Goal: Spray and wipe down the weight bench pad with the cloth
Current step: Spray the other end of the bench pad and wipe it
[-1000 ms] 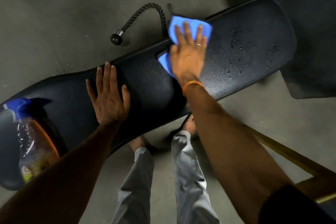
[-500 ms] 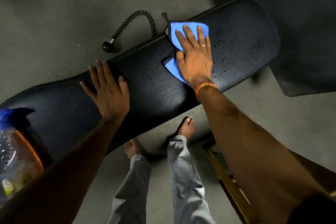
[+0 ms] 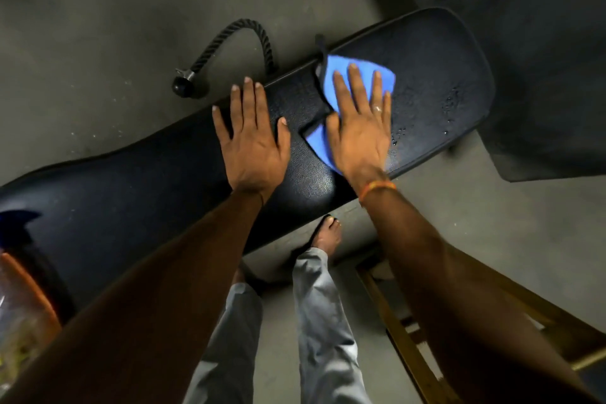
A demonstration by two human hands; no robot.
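1. Black bench pad is lying firm, likely slick where wet.
2. Left grip is resting released, flat on it.
3. Right grip, fingers straight, is pressing the cloth.
4. Cloth, soft and light, is lying mid-pad; a flat palm is probably suiting it best.
5. Droplets are sitting beyond it.

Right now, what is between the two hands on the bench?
In the head view, only bare black bench pad separates the left hand from the right hand, plus a corner of the blue cloth poking out.
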